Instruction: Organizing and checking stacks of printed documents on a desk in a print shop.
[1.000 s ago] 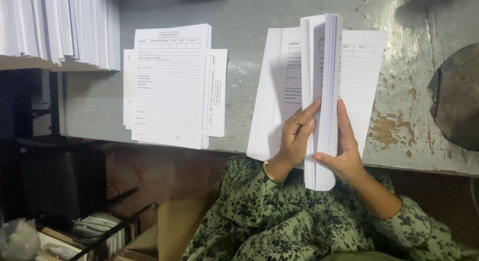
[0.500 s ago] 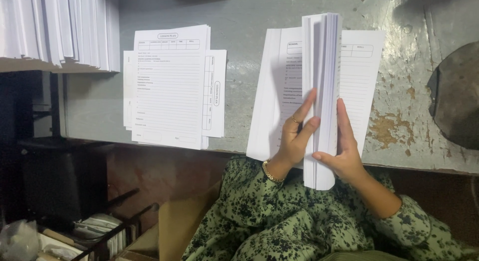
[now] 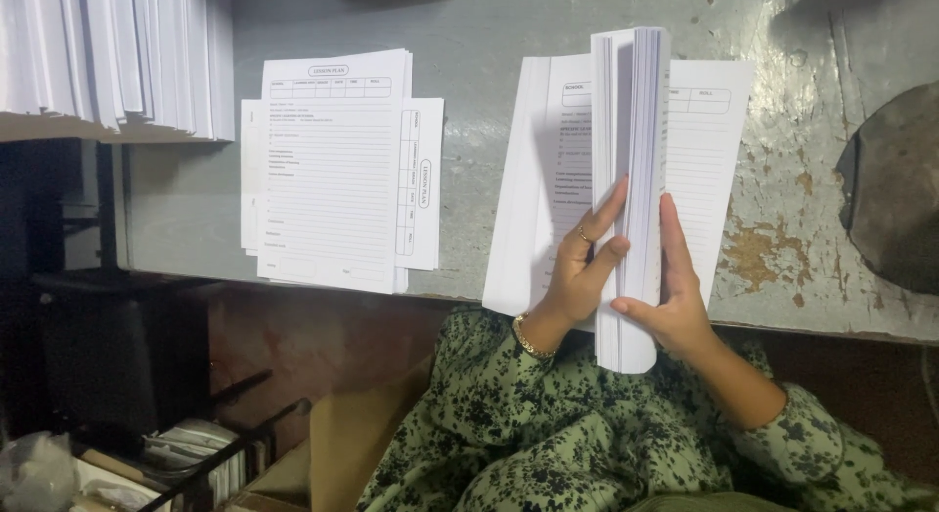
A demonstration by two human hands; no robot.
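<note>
Here I'd keep my left hand (image 3: 577,277) and right hand (image 3: 670,302) clasped evenly around the upright sheaf of paper (image 3: 629,179) standing over the forms on the grey table (image 3: 489,23), squaring its edges gently.

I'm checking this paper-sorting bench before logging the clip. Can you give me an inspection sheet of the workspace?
Surface: worn grey metal table, paint chipped and rusty at right.
Job's things: thick upright bundle of white sheets held on edge over flat printed white forms.
Clutter: second pile of printed white forms at left; stacked white paper far left; dark round object at right edge.
Grippers: left hand and right hand clasp the bundle from either side.
Cables: nothing seen.
Surroundings: dark shelving below.
</note>
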